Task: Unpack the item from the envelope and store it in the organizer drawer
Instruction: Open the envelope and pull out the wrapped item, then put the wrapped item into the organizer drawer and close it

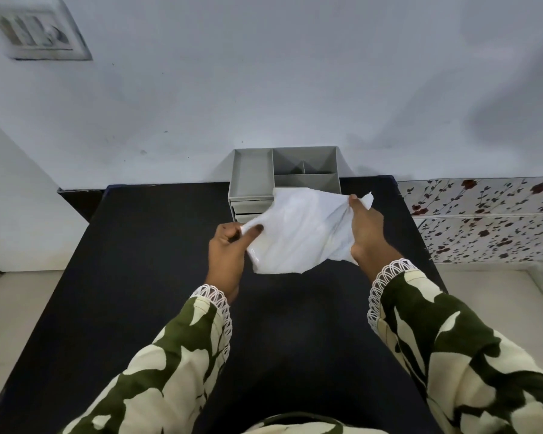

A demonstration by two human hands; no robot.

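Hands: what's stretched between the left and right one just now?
In the head view, only the white envelope spans from left hand to right hand; each pinches a side of it, above the black table.

Soft, even light filled the room; the pale blue-grey wall carried faint shadows at right. Wide-angle bending curved the edges, and the white wall switch plate was blurred.

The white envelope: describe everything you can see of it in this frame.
The white envelope looks like thin, glossy plastic, crumpled and creased. It is held above the black table, in front of the grey organizer, partly hiding its drawers. The left hand pinches its left corner; the right hand grips its right edge. Its contents cannot be seen.
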